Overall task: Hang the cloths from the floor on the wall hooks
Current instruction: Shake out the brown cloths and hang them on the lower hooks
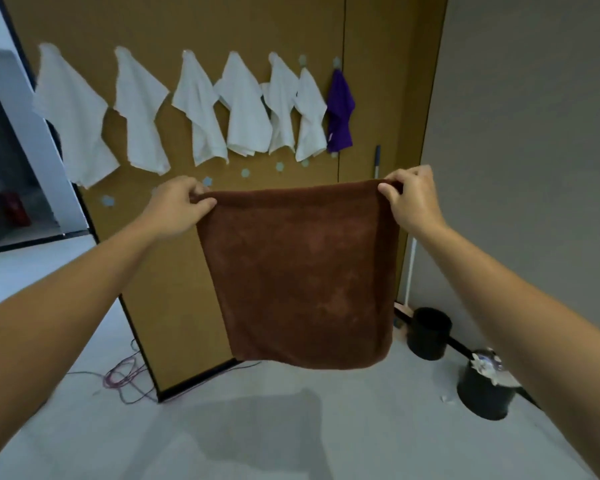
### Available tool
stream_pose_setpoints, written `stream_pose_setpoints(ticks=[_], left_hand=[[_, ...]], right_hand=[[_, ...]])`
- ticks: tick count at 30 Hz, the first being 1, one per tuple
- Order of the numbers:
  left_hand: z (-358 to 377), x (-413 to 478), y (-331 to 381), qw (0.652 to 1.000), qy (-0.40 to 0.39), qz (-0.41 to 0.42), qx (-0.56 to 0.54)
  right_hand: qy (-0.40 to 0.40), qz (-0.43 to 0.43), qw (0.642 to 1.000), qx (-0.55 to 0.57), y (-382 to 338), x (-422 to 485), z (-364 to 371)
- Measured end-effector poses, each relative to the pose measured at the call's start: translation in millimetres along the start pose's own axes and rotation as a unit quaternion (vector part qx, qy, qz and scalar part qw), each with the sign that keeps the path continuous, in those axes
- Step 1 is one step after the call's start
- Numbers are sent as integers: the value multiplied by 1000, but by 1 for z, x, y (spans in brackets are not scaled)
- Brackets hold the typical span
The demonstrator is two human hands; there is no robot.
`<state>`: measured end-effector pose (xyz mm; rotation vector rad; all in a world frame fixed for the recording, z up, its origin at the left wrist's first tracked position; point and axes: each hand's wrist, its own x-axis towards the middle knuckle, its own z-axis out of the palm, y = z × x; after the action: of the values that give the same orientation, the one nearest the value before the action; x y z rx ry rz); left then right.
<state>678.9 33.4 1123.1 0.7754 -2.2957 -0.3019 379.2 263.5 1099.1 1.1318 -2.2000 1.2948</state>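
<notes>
Head view: both arms reach forward and hold a brown cloth [298,271] spread flat in the air, in front of the lower right part of the tan wall panel [174,282]. The left hand [175,209] pinches the cloth's top left corner between thumb and curled fingers. The right hand [413,199] pinches the top right corner the same way. The cloth hangs free below them and touches neither wall nor floor [257,427].

Along the panel's upper part six white cloths [73,109] hang in a row, with a purple cloth [340,112] last, beside the panel's right seam. Below them runs a second row of pale hooks [245,173], and those that show carry nothing.

Judging by this, most of the job is done: seven cloths are up and the brown one is lifted but not yet hung, most likely bound for a free lower hook. No other cloth shows on the visible floor, only loose wires [125,375] near the panel's bottom left edge and two black bins [428,332] at the right; what lies behind the cloth cannot be told.
</notes>
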Motion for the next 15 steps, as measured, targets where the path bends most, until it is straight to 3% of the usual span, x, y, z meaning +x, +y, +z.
stream_pose_setpoints(ticks=[5, 9, 15], left_hand=[[36, 67, -19, 998, -2, 35, -47], [59, 119, -48, 989, -69, 95, -94], [92, 170, -77, 976, -175, 114, -65]], right_hand=[[-36, -26, 998, -32, 10, 50, 29], [-65, -30, 997, 30, 23, 79, 62], [-137, -62, 986, 67, 43, 123, 110]])
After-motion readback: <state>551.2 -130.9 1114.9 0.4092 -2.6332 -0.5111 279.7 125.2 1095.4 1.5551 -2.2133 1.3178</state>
